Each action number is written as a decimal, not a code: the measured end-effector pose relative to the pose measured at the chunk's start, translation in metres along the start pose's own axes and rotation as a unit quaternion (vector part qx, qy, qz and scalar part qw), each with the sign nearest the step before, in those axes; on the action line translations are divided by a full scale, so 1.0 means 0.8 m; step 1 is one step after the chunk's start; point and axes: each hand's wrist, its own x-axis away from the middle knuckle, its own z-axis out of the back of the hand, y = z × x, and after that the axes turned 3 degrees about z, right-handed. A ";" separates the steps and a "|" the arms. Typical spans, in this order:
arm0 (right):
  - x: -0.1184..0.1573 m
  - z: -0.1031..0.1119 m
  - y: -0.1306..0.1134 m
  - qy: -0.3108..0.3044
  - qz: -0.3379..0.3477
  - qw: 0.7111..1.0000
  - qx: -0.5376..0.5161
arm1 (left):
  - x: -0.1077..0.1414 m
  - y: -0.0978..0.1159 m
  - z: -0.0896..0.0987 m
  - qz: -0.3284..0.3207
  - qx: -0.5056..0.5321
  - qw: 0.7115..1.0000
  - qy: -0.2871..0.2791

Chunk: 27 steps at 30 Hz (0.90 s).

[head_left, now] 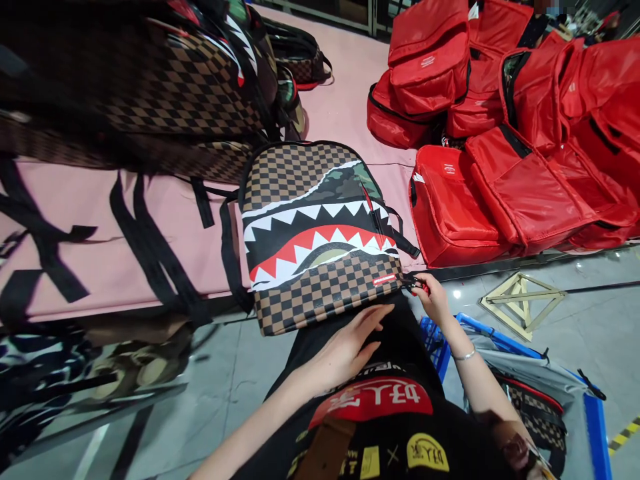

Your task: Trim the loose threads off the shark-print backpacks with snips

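A checkered brown-and-black backpack (320,300) with a printed shark mouth lies front up at the table's edge, its lower end toward me. Just below that end, my left hand (350,343) hovers over my dark clothing, fingers stretched, thumb apart and nothing in it. At the bag's lower right corner, my right hand (434,297) is closed round a small black-and-red thing (413,283), whose kind is mostly hidden by the fingers. Black straps (233,250) stick out from the bag's left side.
Checkered bags (185,87) are piled at the back left of the pink tabletop (345,73). Several red bags (460,200) crowd the right. Loose straps (155,247) hang over the left edge. Below right stands a blue-framed bin (595,427) with a checkered bag in it.
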 end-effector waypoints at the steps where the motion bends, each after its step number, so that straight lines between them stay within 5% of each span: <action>1: -0.006 0.002 0.007 -0.011 0.023 0.999 0.021 | 0.001 -0.001 -0.001 0.007 -0.008 1.000 -0.004; 9: -0.047 0.015 0.018 -0.094 0.153 0.983 0.023 | 0.006 -0.006 -0.004 0.028 -0.068 0.997 0.038; 18: -0.054 0.020 0.027 -0.116 0.138 0.983 -0.008 | 0.005 -0.002 -0.005 0.027 -0.067 0.997 0.041; 27: -0.066 0.015 0.025 -0.137 0.205 0.969 0.007 | 0.003 0.002 -0.003 0.032 -0.061 0.997 0.036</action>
